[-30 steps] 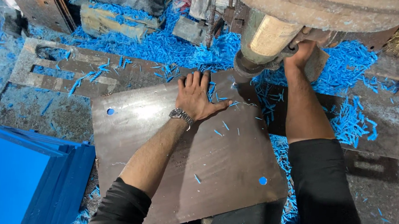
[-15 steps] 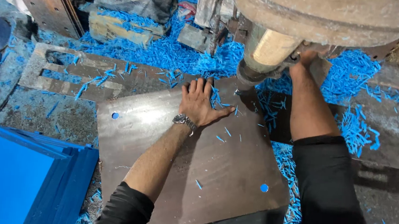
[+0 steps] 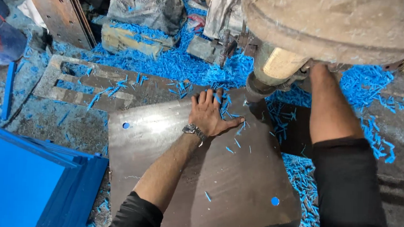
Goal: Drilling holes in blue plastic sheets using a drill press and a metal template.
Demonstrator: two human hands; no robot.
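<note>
The left hand (image 3: pixel 210 113) lies flat with fingers spread on the brown metal plate (image 3: pixel 198 174), near its far edge, beside the press ram (image 3: pixel 279 69). The right hand (image 3: pixel 318 69) reaches under the machine; whether its fingers are spread or closed cannot be told. Blue plastic shavings (image 3: pixel 177 63) litter the counter (image 3: pixel 61 123), and blue sheets (image 3: pixel 20 182) are stacked to the left.

plate (image 3: pixel 235 176): dull brown metal, smooth | shavings (image 3: pixel 177 63): blue plastic | sheets (image 3: pixel 15 181): matt blue
</note>
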